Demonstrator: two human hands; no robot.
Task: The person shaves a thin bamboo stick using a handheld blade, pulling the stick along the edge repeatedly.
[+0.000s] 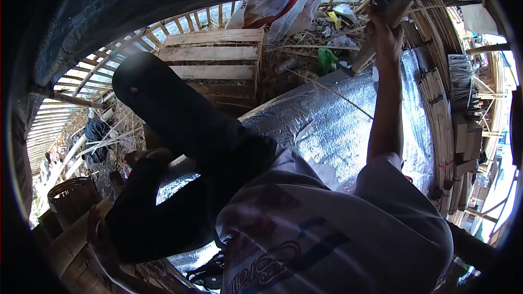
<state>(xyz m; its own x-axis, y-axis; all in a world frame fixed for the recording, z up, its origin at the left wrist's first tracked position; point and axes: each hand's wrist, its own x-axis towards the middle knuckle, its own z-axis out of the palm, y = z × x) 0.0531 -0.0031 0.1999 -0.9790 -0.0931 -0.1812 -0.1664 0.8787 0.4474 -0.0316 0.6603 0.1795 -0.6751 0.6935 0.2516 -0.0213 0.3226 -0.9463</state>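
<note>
Raised at the upper right, my right hand (384, 35) is wrapped round a thick wooden bar-like piece (364, 57). Its lower end lies over a silvery foil sheet (343, 125); whether it carries a blade is unclear. My left hand (101, 242), at the lower left and in shade, has its fingers stretched out beside a wide bamboo piece (68, 247). Woven bamboo strips (87, 272) lie just under that hand. My dark-trousered leg (169, 98) is bent across the middle left.
A slatted wooden crate (210, 54) stands at the upper centre. Near it lie a green plastic scrap (327, 61) and litter. Bundled bamboo strips (436, 109) line the right side. At the left are a round woven basket (73, 193) and a black bag (96, 139).
</note>
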